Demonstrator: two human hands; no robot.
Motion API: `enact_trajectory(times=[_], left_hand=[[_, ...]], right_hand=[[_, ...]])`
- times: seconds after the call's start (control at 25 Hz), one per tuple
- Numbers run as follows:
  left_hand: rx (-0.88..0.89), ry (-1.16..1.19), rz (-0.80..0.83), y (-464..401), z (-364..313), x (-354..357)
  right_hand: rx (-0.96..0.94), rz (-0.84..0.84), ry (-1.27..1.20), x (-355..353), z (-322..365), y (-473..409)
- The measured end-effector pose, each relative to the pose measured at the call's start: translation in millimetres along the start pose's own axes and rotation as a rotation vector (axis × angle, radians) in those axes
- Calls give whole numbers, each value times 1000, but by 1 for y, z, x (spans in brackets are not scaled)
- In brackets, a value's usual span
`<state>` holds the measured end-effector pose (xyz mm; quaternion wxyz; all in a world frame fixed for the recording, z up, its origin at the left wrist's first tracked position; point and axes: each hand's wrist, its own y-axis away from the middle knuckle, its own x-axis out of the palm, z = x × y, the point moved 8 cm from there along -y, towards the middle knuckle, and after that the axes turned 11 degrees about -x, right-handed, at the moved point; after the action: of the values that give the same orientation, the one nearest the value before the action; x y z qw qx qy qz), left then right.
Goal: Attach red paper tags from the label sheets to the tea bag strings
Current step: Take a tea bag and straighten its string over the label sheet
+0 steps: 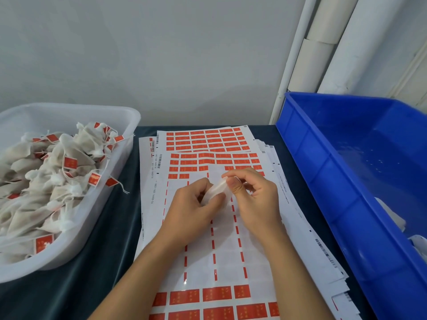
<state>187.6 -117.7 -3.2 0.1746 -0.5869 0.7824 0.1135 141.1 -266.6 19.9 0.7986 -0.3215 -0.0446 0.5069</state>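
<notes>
Both hands meet over the middle of the top label sheet (221, 257). My left hand (191, 209) grips a white tea bag (216, 189) between thumb and curled fingers. My right hand (254, 197) pinches the upper end of the same tea bag with thumb and forefinger; whether a red tag sits under those fingertips is hidden. Much of the sheet is bare backing with thin red strips left. Rows of red tags (208, 294) remain at its near end, and more red tags (215, 161) at its far end.
A white plastic tub (129, 144) on the left holds several tea bags with red tags on their strings. A large blue bin (346, 181) stands on the right. A stack of label sheets (208, 139) lies fanned on the dark cloth (111, 250). White pipes rise behind.
</notes>
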Motion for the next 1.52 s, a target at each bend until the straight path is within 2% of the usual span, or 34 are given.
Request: enact_trajectory(times=[0.2,0.36,0.56,0.8,0.88,1.0,1.12,1.28,1.52], left_hand=[[10,-27,-5,-1,2,-2],[-7,44,19,-1,3,-3],[-58,273,190,0,4,1],[-118,273,309,8,2,9],[-160,231,307,7,4,10],[-108,87,284,1,3,14],[-109,87,292,-1,3,14],[-107,264,315,1,-1,7],[-145,451,283,2,3,-5]], right_hand=[[5,-29,-17,-1,0,1],[23,-19,-57,3,1,2],[26,-19,-54,2,0,2],[-10,-41,-33,1,1,3],[-36,-80,-6,-3,1,4],[-87,-122,93,-7,5,4],[-80,-119,135,-6,2,4],[15,-81,128,-5,-10,4],[33,-7,176,1,-10,4]])
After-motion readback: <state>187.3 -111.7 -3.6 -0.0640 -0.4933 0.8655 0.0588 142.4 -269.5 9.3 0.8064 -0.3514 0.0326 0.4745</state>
